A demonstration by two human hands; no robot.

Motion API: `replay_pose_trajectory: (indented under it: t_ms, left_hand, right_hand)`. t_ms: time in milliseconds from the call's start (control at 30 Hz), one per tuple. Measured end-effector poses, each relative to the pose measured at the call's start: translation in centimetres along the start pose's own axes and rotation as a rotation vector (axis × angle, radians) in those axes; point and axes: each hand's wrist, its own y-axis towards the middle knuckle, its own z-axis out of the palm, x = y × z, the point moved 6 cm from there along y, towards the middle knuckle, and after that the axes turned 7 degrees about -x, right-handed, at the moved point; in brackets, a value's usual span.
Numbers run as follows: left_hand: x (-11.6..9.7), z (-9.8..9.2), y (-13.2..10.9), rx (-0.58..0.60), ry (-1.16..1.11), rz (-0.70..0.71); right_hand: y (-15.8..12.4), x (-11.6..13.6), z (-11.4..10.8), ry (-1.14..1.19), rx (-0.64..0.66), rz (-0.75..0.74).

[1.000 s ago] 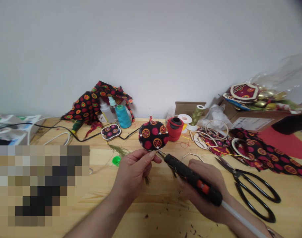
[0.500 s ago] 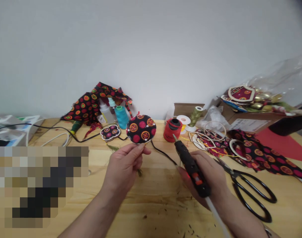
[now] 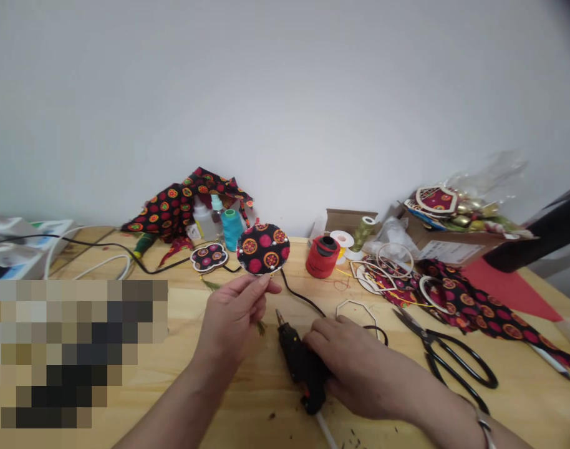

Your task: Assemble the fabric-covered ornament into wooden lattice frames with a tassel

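Note:
My left hand (image 3: 233, 318) pinches the lower edge of a round fabric-covered disc (image 3: 263, 248), black with red and orange circles, and holds it upright above the wooden table (image 3: 182, 374). My right hand (image 3: 355, 368) rests low on the table with its fingers around a black glue gun (image 3: 300, 365). The gun lies nearly flat, nozzle pointing away from me toward the disc, a white glue stick out of its back. Its black cord (image 3: 304, 298) runs off behind the disc.
Black scissors (image 3: 453, 362) lie to the right, by patterned fabric and wooden rings (image 3: 434, 287). A red spool (image 3: 321, 257), teal spool (image 3: 232, 227), glue bottles (image 3: 203, 219), a small finished ornament (image 3: 209, 257) and cardboard boxes (image 3: 453, 240) stand along the wall. A blurred patch covers the left.
My right hand has brought the glue gun away from the disc's edge and lowered it onto the table. My left hand has carried the disc slightly left.

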Motion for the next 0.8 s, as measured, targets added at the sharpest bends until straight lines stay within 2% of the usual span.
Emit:
replay_pose_trajectory:
  t_ms: [133,300,433,500,600,700,800]
  left_hand:
    - [0.3,0.2,-0.2,0.019,0.024,-0.008]
    - [0.3,0.5,-0.7,0.018,0.069,-0.023]
    - [0.7,0.7,-1.0,0.049,0.119,-0.040]
    - [1.2,0.7,-1.1,0.081,0.148,-0.046]
    - [2.2,0.9,-1.5,0.154,0.222,-0.074]
    - [3.2,1.1,-1.8,0.240,0.302,-0.098]
    - [3.7,1.5,-2.1,0.291,0.349,-0.111]
  right_hand:
    - [1.4,0.1,-0.4,-0.140,-0.012,-0.088]
    - [3.2,-2.0,-0.3,-0.171,-0.268,-0.094]
    - [3.1,-3.2,-0.4,-0.109,-0.383,-0.063]
    - [2.3,-3.4,-1.6,0.108,-0.504,-0.002]
    - [1.0,-4.8,-3.0,0.649,-0.639,0.253]
    - [0.7,-5.7,-2.1,1.248,-0.575,0.449]
    - [0.8,-5.7,-1.1,1.609,-0.491,0.477]
